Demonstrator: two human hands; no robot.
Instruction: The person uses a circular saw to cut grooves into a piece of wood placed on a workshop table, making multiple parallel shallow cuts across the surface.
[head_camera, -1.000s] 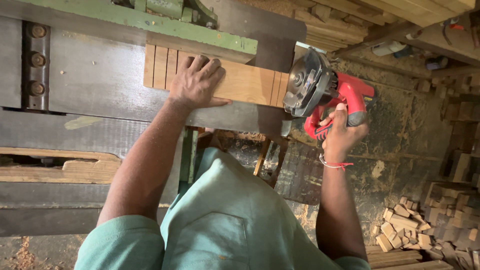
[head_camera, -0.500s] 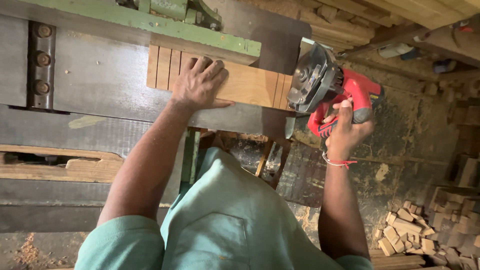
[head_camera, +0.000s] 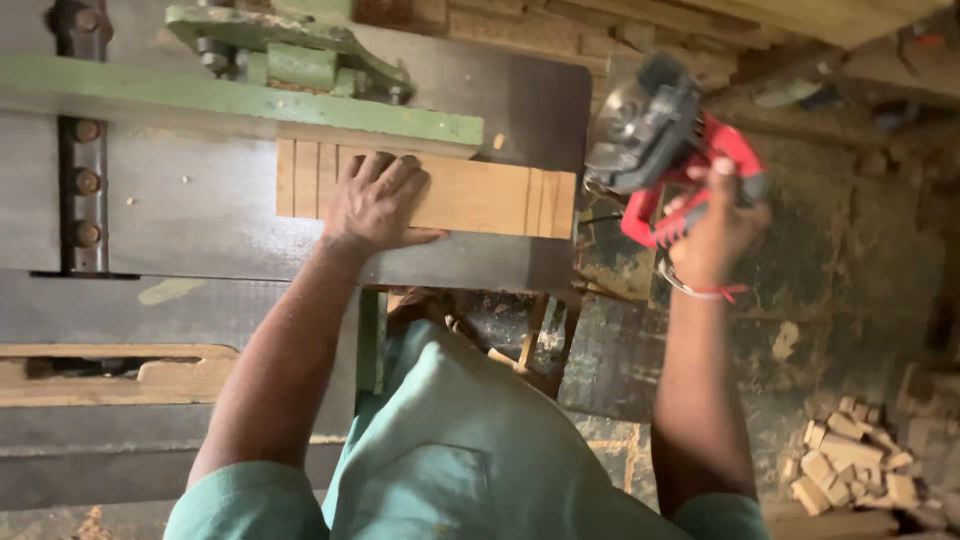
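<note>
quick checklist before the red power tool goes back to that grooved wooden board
1. Left hand flat on the grooved wooden board: ok.
2. Board against the green fence: ok.
3. Board fully on the metal machine table: ok.
4. Right hand gripping the red power tool: ok.
5. Tool clear of the board, off the table's right edge: ok.
6. Blade spinning or stopped: cannot tell, blurred.

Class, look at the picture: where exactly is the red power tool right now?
In the head view, upper right: the red power tool is in the right hand, just off the wooden board's right end.
</note>
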